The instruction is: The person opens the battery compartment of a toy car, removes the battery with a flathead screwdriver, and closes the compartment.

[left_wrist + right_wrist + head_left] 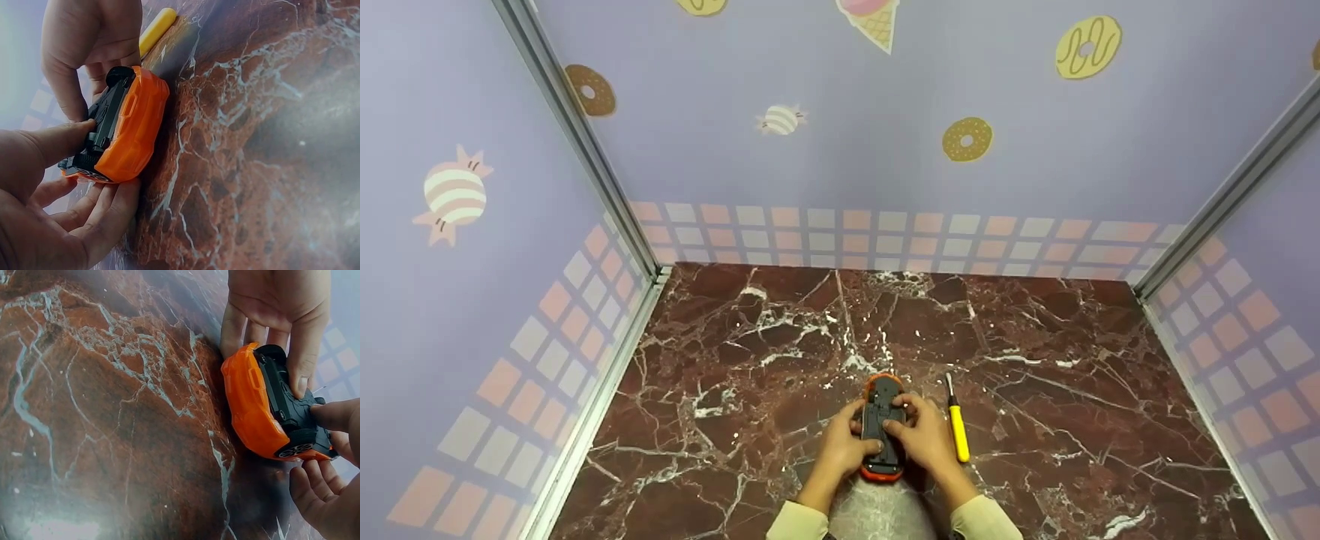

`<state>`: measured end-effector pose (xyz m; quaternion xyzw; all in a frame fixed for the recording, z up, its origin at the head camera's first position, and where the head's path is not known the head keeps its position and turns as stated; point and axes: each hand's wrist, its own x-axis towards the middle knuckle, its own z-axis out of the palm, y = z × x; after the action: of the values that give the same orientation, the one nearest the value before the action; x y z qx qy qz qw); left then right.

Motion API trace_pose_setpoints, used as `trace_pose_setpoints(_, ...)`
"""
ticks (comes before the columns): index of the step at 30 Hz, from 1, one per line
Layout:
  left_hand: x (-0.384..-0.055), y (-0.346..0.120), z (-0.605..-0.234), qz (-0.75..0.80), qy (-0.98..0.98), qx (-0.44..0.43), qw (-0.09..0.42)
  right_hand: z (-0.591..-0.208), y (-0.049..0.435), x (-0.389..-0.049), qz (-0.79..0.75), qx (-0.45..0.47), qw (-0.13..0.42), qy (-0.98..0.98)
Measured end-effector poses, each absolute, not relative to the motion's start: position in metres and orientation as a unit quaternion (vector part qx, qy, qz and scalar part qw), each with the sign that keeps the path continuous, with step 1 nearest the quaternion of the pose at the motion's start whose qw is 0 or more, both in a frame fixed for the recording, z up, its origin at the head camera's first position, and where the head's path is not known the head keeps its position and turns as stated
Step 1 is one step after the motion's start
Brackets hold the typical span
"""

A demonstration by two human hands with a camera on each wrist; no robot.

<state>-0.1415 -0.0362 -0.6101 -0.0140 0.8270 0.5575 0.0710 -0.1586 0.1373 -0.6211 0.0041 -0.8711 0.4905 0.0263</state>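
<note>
An orange toy car point(883, 396) lies upside down, its black underside and wheels facing up. My left hand point(844, 444) holds it from the left, thumb on the underside and fingers along the side, as the left wrist view shows on the orange body point(132, 132). From the right, my right hand point(928, 436) grips the car, with its thumb pressing the middle of the underside and its fingers at the side. In the right wrist view, the car point(250, 402) sits between both hands, close to the tabletop. Finer detail of the underside is partly hidden by the thumbs.
Just right of the right hand lies a screwdriver point(958, 435) with a yellow handle, its metal tip pointing away. Red-brown marbled tabletop point(720, 450) spreads around. Purple patterned panels point(840, 165) in metal frames wall off the back and both sides.
</note>
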Motion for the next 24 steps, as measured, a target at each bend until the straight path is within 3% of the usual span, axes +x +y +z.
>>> trace_pose_setpoints(24,-0.143,-0.037,-0.614,0.581,0.811,-0.001,0.073,-0.608,0.144,-0.156,0.546,0.039,0.060,-0.835)
